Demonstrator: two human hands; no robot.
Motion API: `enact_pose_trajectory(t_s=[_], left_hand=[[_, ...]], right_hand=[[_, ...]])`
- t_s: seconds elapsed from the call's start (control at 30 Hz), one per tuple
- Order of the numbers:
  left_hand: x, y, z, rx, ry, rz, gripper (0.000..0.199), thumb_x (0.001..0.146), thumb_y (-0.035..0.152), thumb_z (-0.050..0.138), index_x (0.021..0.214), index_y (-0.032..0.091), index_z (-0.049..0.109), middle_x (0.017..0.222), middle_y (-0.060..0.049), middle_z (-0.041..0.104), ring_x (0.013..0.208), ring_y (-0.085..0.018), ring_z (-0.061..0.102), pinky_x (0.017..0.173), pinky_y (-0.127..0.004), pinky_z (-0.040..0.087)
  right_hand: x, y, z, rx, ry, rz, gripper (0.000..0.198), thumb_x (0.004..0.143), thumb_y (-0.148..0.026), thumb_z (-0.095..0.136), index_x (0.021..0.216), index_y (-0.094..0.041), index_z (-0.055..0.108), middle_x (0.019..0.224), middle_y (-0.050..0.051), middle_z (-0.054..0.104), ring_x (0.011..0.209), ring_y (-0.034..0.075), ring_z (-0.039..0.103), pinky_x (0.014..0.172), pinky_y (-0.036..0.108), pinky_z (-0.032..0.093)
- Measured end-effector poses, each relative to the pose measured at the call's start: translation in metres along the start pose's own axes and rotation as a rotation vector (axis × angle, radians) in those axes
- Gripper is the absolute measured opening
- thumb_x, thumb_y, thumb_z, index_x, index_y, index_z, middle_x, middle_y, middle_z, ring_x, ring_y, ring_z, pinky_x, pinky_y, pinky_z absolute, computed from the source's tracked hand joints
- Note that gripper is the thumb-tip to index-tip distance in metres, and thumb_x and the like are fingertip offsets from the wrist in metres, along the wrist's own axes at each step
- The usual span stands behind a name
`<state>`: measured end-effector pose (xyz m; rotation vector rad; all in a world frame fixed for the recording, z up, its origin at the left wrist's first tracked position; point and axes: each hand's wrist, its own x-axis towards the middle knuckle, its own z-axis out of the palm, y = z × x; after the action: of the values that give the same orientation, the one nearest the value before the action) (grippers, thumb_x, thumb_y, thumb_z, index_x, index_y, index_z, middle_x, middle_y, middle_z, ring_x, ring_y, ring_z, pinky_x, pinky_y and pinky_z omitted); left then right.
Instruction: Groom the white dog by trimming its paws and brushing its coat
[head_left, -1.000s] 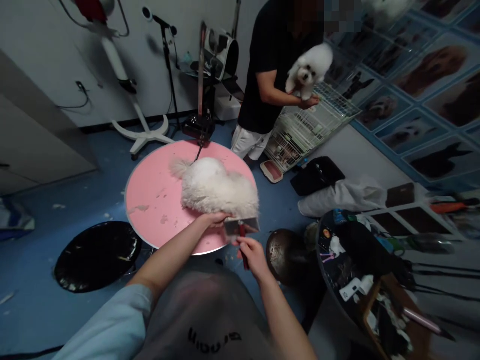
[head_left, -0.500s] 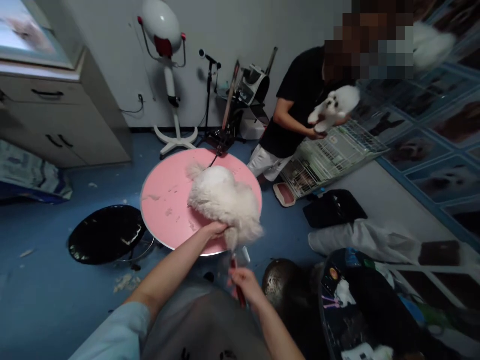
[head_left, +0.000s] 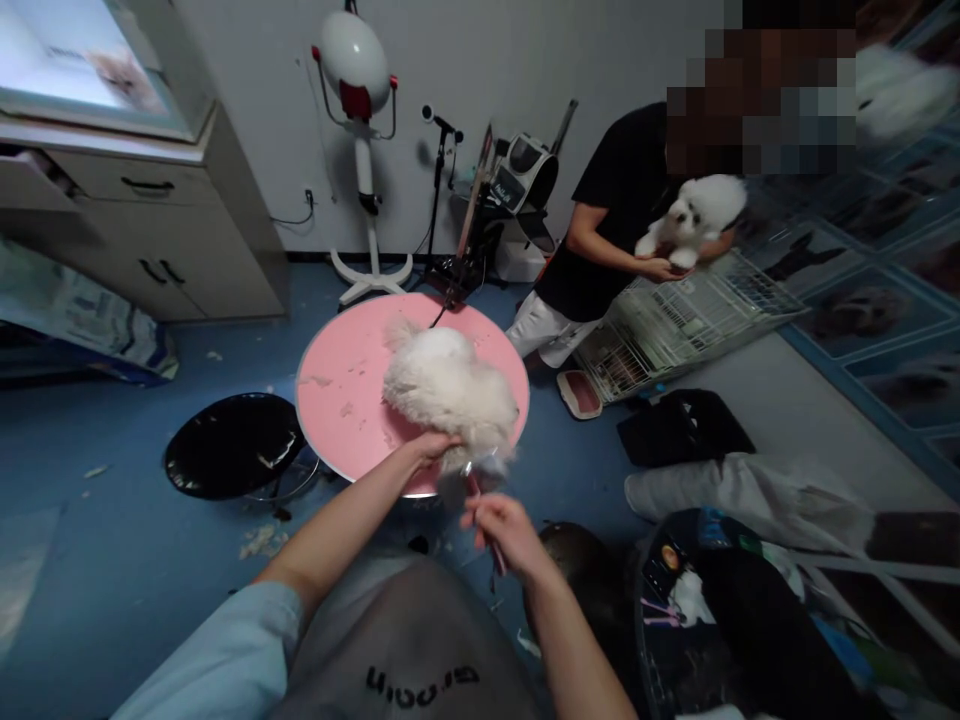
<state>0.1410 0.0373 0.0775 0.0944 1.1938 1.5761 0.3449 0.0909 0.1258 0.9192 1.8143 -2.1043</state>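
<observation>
A fluffy white dog (head_left: 442, 385) is on the round pink grooming table (head_left: 337, 430), its hindquarters toward the far left and its coat loose near me. My left hand (head_left: 435, 448) is closed on its near side, at what looks like a leg; the fingertips are partly lost in fur. In my right hand (head_left: 501, 525) is a slicker brush (head_left: 474, 482) with a reddish handle, fingers wrapped round it. The brush's pale head, blurred, touches the fur at the table's near edge. Loose tufts lie on the tabletop.
A black round stool (head_left: 234, 445) stands left of the table. Beyond the table are a white stand dryer (head_left: 356, 70) and a person (head_left: 615, 190) holding another white dog (head_left: 705, 210). A wire cage (head_left: 660, 320) and a dark tool tray (head_left: 652, 570) are to the right.
My right hand and the brush have moved up toward the dog, the brush head now against its fur. My left hand keeps its hold. The whole view has shifted slightly.
</observation>
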Motion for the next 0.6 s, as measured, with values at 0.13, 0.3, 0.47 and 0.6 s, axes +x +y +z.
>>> enact_pose_trajectory(t_s=[0.13,0.3,0.47,0.6], left_hand=[[-0.007,0.01,-0.005,-0.088,-0.038,-0.093,0.013,0.072,0.012,0.059,0.081,0.009,0.067,0.066,-0.008,0.069,0.058,-0.018,0.063,0.061,-0.029,0.051],[-0.014,0.024,-0.01,-0.194,-0.012,-0.011,0.024,0.068,0.011,0.056,0.089,0.007,0.068,0.068,-0.01,0.07,0.055,-0.019,0.063,0.06,-0.03,0.051],[-0.026,0.043,-0.025,-0.132,0.027,0.085,0.027,0.065,0.012,0.058,0.09,0.007,0.068,0.063,-0.008,0.069,0.058,-0.02,0.063,0.057,-0.027,0.049],[-0.046,0.072,-0.065,-0.148,0.203,0.252,0.025,0.071,0.012,0.055,0.094,0.008,0.066,0.067,-0.005,0.069,0.07,-0.02,0.065,0.065,-0.027,0.051]], right_hand=[[0.007,-0.002,0.003,0.044,0.187,-0.111,0.053,0.062,-0.056,0.068,0.094,-0.014,0.065,0.07,0.003,0.069,0.044,0.009,0.055,0.041,0.019,0.038],[0.007,0.015,0.014,-0.061,-0.166,0.094,0.051,0.069,-0.056,0.063,0.099,-0.014,0.066,0.069,0.004,0.069,0.039,0.008,0.05,0.035,0.018,0.03],[0.045,-0.01,0.029,-0.102,0.021,-0.227,0.044,0.072,-0.051,0.061,0.095,-0.014,0.068,0.071,0.003,0.067,0.047,0.009,0.055,0.044,0.02,0.04],[0.06,0.011,0.031,-0.22,-0.279,-0.024,0.043,0.074,-0.049,0.059,0.096,-0.014,0.068,0.066,0.001,0.065,0.041,0.008,0.051,0.039,0.018,0.036]])
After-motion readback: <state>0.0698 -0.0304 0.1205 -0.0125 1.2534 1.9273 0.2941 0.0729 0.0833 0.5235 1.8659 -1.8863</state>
